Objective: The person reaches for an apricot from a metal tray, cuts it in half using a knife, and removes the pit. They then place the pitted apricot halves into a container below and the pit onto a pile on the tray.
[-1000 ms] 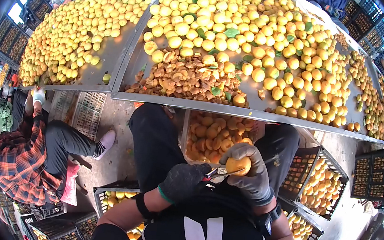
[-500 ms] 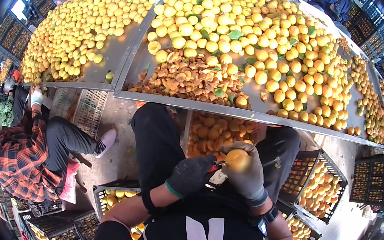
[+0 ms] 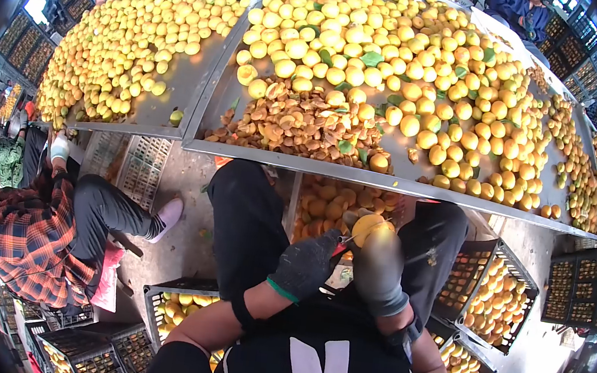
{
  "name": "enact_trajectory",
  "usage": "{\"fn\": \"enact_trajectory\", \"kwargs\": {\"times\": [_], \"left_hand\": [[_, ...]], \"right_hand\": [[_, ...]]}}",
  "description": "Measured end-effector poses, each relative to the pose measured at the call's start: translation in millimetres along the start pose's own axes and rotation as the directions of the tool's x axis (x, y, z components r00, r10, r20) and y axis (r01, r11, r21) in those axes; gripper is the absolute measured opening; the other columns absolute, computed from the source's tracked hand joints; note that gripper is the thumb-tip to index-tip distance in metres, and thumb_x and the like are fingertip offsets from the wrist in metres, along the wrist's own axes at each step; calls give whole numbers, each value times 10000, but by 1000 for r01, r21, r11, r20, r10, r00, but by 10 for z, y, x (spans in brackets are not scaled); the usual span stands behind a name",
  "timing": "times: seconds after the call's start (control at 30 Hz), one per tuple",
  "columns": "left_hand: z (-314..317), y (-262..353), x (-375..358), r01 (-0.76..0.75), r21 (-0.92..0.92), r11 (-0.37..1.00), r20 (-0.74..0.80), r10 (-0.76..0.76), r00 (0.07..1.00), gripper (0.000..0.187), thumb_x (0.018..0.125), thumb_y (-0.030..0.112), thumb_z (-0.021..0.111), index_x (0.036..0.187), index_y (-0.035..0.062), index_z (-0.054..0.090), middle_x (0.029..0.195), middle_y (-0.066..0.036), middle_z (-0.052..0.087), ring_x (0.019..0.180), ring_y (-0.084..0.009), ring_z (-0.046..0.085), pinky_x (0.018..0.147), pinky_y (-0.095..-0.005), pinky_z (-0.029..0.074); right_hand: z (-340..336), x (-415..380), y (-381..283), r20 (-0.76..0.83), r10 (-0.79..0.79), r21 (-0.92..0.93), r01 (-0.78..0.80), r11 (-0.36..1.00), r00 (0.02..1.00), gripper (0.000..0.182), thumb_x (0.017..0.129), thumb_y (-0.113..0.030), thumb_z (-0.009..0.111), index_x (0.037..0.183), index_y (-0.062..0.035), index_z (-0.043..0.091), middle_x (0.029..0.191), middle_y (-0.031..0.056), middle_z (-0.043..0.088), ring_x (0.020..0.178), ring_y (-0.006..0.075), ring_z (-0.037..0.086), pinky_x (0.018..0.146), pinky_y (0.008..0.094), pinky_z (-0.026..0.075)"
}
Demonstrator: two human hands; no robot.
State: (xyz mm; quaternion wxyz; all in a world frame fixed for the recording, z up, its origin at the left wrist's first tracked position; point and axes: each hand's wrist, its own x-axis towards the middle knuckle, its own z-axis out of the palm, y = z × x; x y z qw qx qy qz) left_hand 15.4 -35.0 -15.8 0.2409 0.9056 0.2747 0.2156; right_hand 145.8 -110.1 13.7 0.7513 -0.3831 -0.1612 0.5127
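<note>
Low in the head view, just below centre, the person's right hand (image 3: 382, 270), in a grey glove and blurred, is closed around an apricot (image 3: 369, 228) that sits at the hand's 12 o'clock, its yellow-orange top clear of the fingers. The left hand (image 3: 307, 263), in a dark glove with a green cuff, is clenched on a small knife (image 3: 342, 242) with a red handle part; the tool points toward 2 o'clock and meets the apricot at the fruit's lower left edge. Both hands hover over the person's lap, between two black-trousered knees. Directly behind the apricot, at 12 o'clock from it, a bin of orange apricot halves (image 3: 330, 201) shows under the edge of a metal sorting table (image 3: 416, 187). On that table, at 11 o'clock from the hands, lies a heap of brown apricot pits (image 3: 291, 121), and beyond it whole yellow apricots (image 3: 374, 40) cover the surface with a few green leaves among them. A second metal table (image 3: 169, 91), at 10 o'clock, also carries yellow fruit. At 3 to 4 o'clock from the hands stand black plastic crates (image 3: 501, 283) holding apricots, and another crate (image 3: 178, 305) with fruit sits at 8 o'clock. At 9 o'clock a seated co-worker in a red plaid shirt (image 3: 27, 244) reaches a gloved hand up to the second table's edge.
</note>
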Motion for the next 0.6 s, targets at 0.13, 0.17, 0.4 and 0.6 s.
{"fn": "enact_trajectory", "kwargs": {"times": [0.13,0.17,0.4,0.6], "left_hand": [[-12,-111,61,32,85,996,78,-39,996,342,838,198,638,1122,19,577,772,-197,631,708,-352,634,597,-437,494],[0,-129,84,0,83,997,46,-4,999,340,838,195,636,1124,19,578,775,-196,631,708,-349,635,599,-437,494],[136,-52,71,9,29,1000,-44,-8,999,325,853,200,621,1122,21,591,766,-182,635,685,-348,633,599,-443,499],[45,-133,55,72,63,995,65,-76,995,327,868,227,616,1139,46,589,831,-204,645,746,-349,649,621,-433,509]], "right_hand": [[-191,82,58,42,6,-113,-1,994,999,487,912,-121,609,1337,7,408,1185,60,536,1073,157,556,969,293,418],[-149,92,9,42,5,-113,0,994,999,487,912,-121,609,1337,7,408,1185,60,536,1073,157,556,969,293,418],[-285,131,212,1,-39,-36,39,999,999,365,983,-270,504,1247,-19,506,1166,59,571,1001,165,594,890,316,482],[-310,134,167,63,57,-36,-55,998,996,538,971,-445,463,1341,-55,434,1319,79,488,1194,217,493,1034,399,379]]}}
